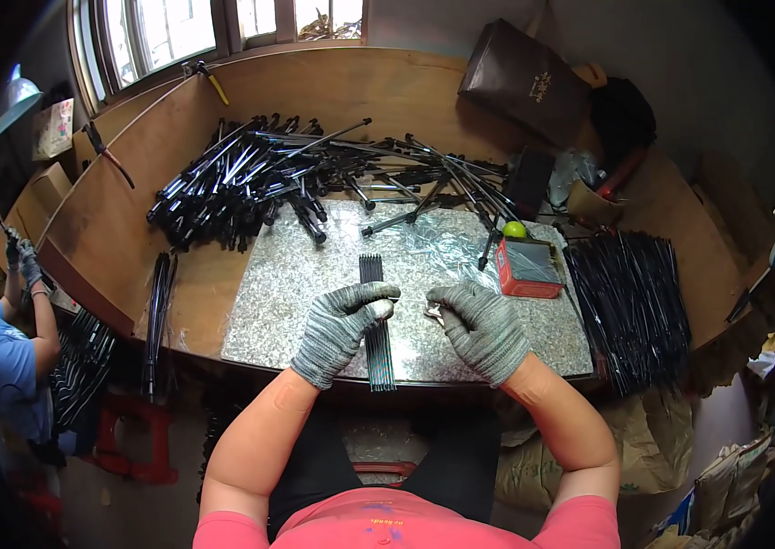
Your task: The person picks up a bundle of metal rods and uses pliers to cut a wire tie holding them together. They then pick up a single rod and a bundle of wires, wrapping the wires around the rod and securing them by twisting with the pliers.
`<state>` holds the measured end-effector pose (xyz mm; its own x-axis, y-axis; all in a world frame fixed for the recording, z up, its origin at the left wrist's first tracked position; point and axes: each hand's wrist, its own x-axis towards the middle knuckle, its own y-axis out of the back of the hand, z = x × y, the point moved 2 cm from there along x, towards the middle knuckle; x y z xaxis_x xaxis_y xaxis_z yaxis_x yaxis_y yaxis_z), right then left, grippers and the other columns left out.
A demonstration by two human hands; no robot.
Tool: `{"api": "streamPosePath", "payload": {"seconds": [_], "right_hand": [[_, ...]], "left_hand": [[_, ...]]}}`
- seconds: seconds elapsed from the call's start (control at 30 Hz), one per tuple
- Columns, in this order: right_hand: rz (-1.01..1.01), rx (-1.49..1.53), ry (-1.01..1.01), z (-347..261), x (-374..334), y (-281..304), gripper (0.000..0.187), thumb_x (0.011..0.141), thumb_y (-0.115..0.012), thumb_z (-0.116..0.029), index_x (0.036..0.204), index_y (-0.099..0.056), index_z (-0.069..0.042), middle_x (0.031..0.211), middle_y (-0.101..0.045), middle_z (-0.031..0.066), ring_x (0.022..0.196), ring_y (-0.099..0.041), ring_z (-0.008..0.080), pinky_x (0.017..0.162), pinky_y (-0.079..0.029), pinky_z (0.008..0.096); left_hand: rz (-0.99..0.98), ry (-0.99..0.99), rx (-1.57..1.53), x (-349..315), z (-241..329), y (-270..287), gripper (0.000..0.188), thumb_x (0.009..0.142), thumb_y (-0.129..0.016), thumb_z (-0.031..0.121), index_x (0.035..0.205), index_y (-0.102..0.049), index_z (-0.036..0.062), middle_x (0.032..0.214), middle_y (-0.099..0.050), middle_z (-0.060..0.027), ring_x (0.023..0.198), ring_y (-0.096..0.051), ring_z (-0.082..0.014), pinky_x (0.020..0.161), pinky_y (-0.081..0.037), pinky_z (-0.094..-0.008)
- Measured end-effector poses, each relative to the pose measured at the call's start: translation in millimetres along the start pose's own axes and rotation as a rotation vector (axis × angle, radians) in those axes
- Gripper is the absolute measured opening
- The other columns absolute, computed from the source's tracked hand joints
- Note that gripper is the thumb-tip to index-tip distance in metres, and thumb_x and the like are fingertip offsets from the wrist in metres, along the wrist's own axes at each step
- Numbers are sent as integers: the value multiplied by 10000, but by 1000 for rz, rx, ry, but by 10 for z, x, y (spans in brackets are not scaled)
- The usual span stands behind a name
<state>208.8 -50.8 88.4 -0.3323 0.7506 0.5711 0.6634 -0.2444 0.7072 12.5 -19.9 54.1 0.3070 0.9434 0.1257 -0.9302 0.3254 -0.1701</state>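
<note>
Head view, centre of the frame: what is listed?

Item one, a bundle of thin dark rods, lying lengthwise on the speckled slab; rods side by side, presumably so their ends stay level.

And the hands?

Two, in grey knit gloves, apart from each other. Left hand: thumb and forefinger reach across the bundle's upper half, likely to steady it; whether they clamp it, I cannot tell. Right hand: right of the bundle, clear of it, fingertips closed on a small silvery piece, kind too small to tell. A pinch seems apt for so slight a thing.

Surrounding stock?

Right of frame: a sheaf of black rods, roughly parallel, perhaps for easy drawing. Upper left: a heap of black-ended rods, crossed at all angles, apparently unsorted. Right of centre: a red box at the slab's edge, seemingly placed within the right hand's reach.
</note>
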Motion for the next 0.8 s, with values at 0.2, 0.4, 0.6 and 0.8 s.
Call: {"api": "streamPosePath", "payload": {"seconds": [0.2,0.4,0.6,0.8], "right_hand": [[1,-18,3,30,3,10,225,785,-575,-3,1002,-614,-44,842,-598,129,747,-607,274,661,-494,332],[-30,-18,20,24,0,21,230,785,-581,-7,1009,-612,-49,839,-593,129,741,-601,282,652,-491,334],[-18,-43,57,30,7,30,227,786,-585,-12,1007,-611,-53,828,-588,125,737,-596,286,644,-490,337],[-25,-79,46,22,21,38,221,786,-593,-18,1003,-609,-59,826,-580,121,743,-595,284,644,-490,338]], "left_hand": [[-4,-8,-3,8,-24,5,211,834,-610,61,1031,-638,-11,952,-661,-80,868,-619,-137,818,-488,-268],[-4,-15,31,0,-10,2,212,833,-612,64,1032,-640,-6,944,-664,-76,854,-618,-133,809,-489,-267],[-1,-18,41,10,-17,3,213,831,-615,63,1033,-642,0,948,-664,-71,849,-616,-126,806,-489,-262],[-5,-12,56,17,-6,3,209,825,-618,58,1025,-648,5,956,-664,-65,866,-610,-124,815,-483,-260]]}}
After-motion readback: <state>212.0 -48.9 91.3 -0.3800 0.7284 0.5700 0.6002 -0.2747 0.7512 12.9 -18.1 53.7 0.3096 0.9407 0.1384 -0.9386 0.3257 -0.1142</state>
